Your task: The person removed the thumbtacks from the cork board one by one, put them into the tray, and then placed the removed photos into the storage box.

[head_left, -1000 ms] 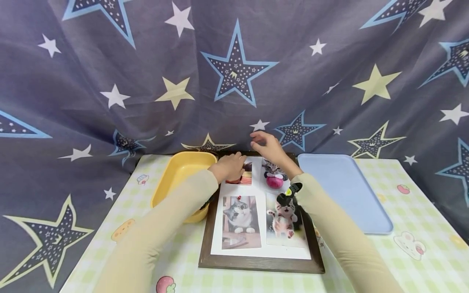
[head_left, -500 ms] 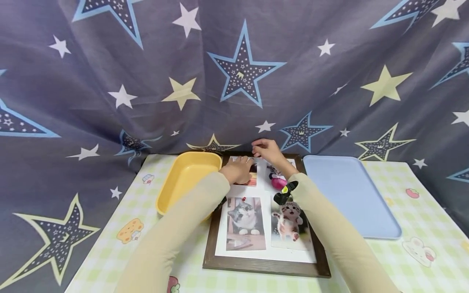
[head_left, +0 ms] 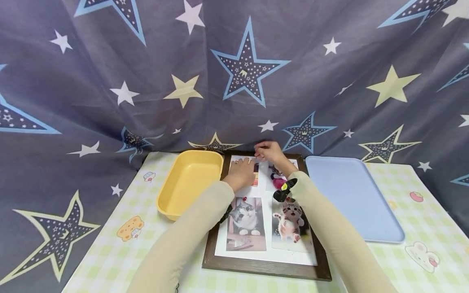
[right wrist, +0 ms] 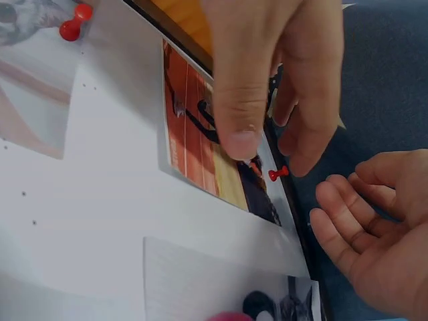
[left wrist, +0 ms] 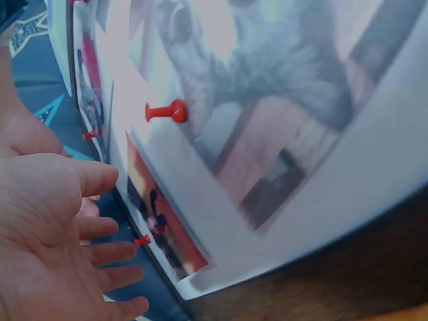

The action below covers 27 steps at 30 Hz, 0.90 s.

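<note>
Striped photo [head_left: 255,179] partly covered by loose left grip [head_left: 240,173].
Mid-frame: best kept flat; hold of right grip [head_left: 270,153] can't be told.

And across the whole back wall it's a dark grey-blue curtain [head_left: 234,118], creased and splashed with white, yellow and blue-rimmed stars [head_left: 253,81], dropping behind a green-and-white checked tablecloth [head_left: 110,256] dotted with cartoon prints [head_left: 130,228], all softly lit!

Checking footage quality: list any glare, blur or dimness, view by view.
Left wrist: glare whitens part of the grey cat photo, the frame looks soft; right wrist: dimmer, with the white board reading grey; head: fairly even light, no strong glare.
</note>
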### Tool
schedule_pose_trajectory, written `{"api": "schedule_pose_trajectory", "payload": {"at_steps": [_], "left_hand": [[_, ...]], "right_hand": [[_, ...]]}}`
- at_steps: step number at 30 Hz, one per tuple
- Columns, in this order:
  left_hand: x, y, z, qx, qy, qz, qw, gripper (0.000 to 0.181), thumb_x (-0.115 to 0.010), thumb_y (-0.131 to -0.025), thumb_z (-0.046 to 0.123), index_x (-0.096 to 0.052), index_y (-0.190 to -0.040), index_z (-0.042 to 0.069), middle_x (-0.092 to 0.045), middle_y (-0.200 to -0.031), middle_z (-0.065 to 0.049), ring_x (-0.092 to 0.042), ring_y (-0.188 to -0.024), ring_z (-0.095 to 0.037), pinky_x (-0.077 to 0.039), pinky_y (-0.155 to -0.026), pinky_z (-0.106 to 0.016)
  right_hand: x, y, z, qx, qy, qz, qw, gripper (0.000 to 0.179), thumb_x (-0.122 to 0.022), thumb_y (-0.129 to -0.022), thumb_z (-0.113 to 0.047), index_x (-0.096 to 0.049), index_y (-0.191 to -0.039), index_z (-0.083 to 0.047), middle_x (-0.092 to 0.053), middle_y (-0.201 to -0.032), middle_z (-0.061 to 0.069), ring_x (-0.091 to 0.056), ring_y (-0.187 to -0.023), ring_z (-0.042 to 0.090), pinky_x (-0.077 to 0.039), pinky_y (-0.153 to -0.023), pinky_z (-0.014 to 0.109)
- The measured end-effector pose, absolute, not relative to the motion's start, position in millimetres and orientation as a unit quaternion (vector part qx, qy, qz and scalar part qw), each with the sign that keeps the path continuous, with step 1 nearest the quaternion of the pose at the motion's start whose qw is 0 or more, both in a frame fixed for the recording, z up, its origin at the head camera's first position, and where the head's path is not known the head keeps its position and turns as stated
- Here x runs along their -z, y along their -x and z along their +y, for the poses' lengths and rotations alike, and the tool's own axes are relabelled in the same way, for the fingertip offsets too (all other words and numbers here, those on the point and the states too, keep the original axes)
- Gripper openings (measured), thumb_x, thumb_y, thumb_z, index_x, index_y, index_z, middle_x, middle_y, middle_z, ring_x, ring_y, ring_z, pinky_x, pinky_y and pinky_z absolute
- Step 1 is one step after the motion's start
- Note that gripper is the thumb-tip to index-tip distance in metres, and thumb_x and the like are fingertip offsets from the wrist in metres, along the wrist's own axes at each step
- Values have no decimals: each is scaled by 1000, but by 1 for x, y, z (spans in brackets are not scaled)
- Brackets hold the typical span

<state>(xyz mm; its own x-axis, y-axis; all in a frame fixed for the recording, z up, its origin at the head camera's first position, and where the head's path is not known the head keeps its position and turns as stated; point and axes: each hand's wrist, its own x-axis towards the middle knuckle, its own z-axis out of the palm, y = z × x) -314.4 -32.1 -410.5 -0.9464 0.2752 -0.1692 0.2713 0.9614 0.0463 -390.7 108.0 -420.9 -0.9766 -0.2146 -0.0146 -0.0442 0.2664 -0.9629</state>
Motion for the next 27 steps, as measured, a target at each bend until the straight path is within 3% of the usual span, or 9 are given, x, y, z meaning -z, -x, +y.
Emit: {"api": "schedule_pose_trajectory", "payload": {"at_steps": [3,7,13,19,27], "left_hand": [[417,313,-32,-29,-130,986,96,56,-47,-107,31,-35,-157,9,-38,-158,-13,-36,-148,-33,-30,-121,-56],[426,316,-33,-39,-120,984,128,62,-45,-107,36,-27,-160,8,-29,-163,-14,-26,-153,-34,-26,-123,-58],[432,315,-34,-16,-129,979,156,62,-36,-110,37,-20,-162,7,-23,-166,-13,-18,-156,-33,-23,-126,-53],[432,309,-34,18,-163,978,132,62,-39,-108,29,-20,-161,2,-24,-166,-16,-21,-155,-33,-26,-126,-49],[432,309,-31,22,-157,976,148,72,-52,-102,18,-15,-162,1,-17,-169,-16,-15,-158,-34,-26,-127,-44]], "right_hand": [[424,392,109,607,77,786,88,33,-54,-98,1,-61,-126,16,-73,-95,27,-66,-64,11,-62,-69,31],[427,393,107,604,74,786,106,34,-53,-98,0,-61,-127,15,-71,-103,33,-68,-67,13,-62,-72,33],[433,394,100,580,78,802,122,33,-54,-99,-1,-61,-127,15,-71,-108,31,-71,-76,19,-62,-80,39],[441,399,94,567,97,808,127,28,-55,-97,4,-64,-121,17,-71,-108,31,-67,-69,12,-62,-73,32],[448,404,91,564,116,806,136,26,-58,-94,10,-64,-118,18,-71,-106,29,-63,-68,8,-57,-67,22]]}}
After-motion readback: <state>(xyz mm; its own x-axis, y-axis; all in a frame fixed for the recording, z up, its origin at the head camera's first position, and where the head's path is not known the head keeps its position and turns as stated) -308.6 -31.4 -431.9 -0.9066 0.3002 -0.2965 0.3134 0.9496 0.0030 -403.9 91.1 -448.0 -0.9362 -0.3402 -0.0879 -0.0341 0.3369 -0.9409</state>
